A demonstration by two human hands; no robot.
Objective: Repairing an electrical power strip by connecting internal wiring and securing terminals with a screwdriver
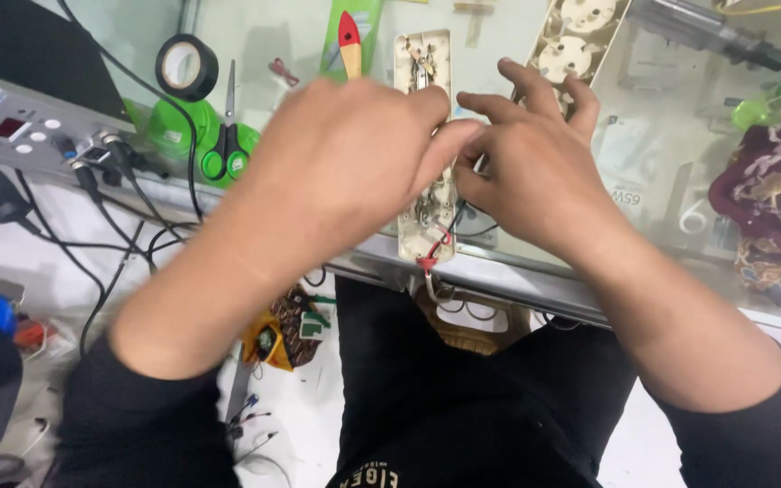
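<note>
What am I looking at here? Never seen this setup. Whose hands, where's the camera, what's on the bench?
There is no machine: one camera worn on a person's head looks down at that person's own two bare hands. The left hand and right hand meet over an opened cream power strip base with exposed wiring, lying on a glass counter; how the fingers grip it is hidden. Its socket cover lies beyond. Also there: green-handled scissors, a black tape roll, a small brush and a patterned cloth.
</note>
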